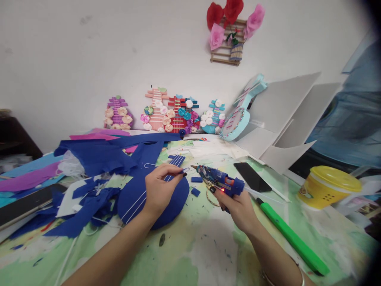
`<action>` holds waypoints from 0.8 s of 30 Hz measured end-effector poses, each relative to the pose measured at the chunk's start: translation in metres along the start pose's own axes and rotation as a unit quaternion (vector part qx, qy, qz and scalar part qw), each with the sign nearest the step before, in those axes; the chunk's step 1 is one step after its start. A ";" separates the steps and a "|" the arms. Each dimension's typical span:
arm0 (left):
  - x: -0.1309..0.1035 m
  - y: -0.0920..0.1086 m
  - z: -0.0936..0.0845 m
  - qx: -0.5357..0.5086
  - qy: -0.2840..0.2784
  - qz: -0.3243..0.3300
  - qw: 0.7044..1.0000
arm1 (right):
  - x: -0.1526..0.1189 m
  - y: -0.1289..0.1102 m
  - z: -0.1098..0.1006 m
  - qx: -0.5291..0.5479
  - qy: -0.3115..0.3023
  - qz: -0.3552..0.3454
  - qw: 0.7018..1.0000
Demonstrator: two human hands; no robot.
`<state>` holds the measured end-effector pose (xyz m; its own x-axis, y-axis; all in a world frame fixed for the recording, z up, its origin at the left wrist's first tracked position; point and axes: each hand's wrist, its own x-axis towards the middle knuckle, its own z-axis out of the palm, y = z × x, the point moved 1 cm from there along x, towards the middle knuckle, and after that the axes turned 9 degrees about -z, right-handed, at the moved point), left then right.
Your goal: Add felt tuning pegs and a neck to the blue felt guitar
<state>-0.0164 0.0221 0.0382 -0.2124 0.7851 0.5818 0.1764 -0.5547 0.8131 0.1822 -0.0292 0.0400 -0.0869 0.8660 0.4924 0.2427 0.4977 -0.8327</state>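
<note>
My left hand (160, 188) pinches a small blue strip (184, 171) with a bit of white cord on it, between thumb and fingertips. Under this hand lies a dark blue guitar-shaped cutout (177, 200) with white cords running along its body and neck; my wrist covers part of it. My right hand (239, 208) is wrapped round the grip of a blue glue gun (218, 179) with a red light lit. The gun's nozzle points left, a short gap from the blue strip. Two small blue pieces (196, 179) lie on the table between the hands.
Blue fabric scraps (86, 206) heap up at the left. A black phone (253, 176), a green cutter (293, 236) and a yellow-lidded tub (329, 188) are on the right. Decorated guitar shapes (157, 111) and white boards (285, 103) lean by the wall.
</note>
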 end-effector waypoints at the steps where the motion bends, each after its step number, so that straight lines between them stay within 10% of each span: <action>1: 0.000 0.000 0.000 -0.005 0.001 -0.006 1.000 | 0.001 0.001 -0.001 -0.014 0.007 -0.016 1.000; 10: 0.006 -0.003 0.000 -0.060 0.011 -0.128 0.990 | -0.017 -0.010 -0.027 -0.371 -0.032 -0.147 0.916; 17: 0.008 -0.001 0.000 -0.137 0.011 -0.188 0.973 | -0.042 0.006 -0.137 -0.617 -0.065 -0.026 0.784; 24: 0.000 -0.008 0.006 -0.159 -0.042 -0.206 0.965 | -0.071 0.046 -0.218 -0.579 -0.145 0.002 0.803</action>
<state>-0.0125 0.0281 0.0321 -0.1213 0.9689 0.2156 -0.2134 -0.2376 0.9476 0.4102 -0.0779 0.0215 -0.2651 0.9252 0.2714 0.9637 0.2637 0.0421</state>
